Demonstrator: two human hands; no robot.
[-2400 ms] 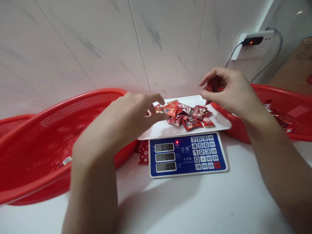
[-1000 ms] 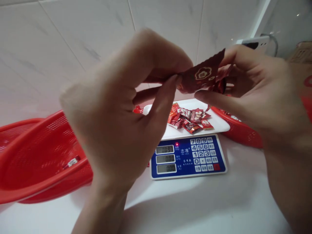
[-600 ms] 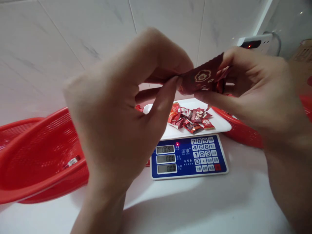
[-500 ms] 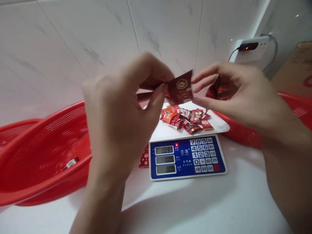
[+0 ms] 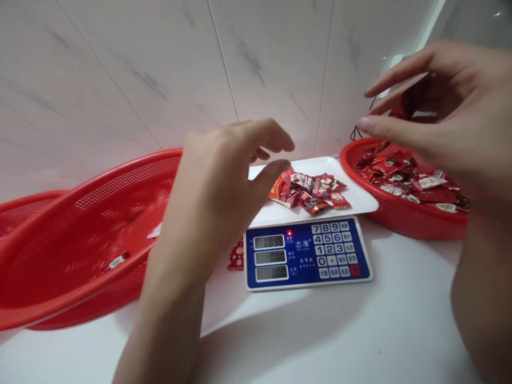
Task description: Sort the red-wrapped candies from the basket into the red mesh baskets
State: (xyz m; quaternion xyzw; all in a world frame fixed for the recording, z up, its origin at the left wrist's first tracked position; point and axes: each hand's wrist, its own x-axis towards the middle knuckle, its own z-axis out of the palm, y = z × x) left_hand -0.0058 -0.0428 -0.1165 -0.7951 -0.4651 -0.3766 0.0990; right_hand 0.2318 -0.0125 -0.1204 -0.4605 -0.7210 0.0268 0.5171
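My left hand (image 5: 224, 181) hovers at the left side of the scale's white tray (image 5: 352, 205), fingers apart, with nothing between thumb and forefinger. On that tray lies a pile of small wrapped candies (image 5: 310, 192) in red, orange and white wrappers. Beneath the tray, the blue front panel of the digital scale (image 5: 306, 256) shows three displays and a keypad. Over the right red basket (image 5: 404, 216) is my right hand (image 5: 436, 106); dark red candy packets (image 5: 412, 98) are tucked in its curled fingers, while thumb and forefinger stay apart. How many it holds is hidden.
Wrapped candies (image 5: 416, 178) fill the right basket. At left, a tilted red basket (image 5: 96, 224) overlaps others and holds a few small wrapped pieces. A red dotted packet (image 5: 236, 256) lies beside the scale. Behind everything rises a tiled wall (image 5: 160, 69).
The dark red packet has left my left hand's fingers. My right hand has moved right and up, uncovering the right basket. My left hand has lowered slightly and opened.
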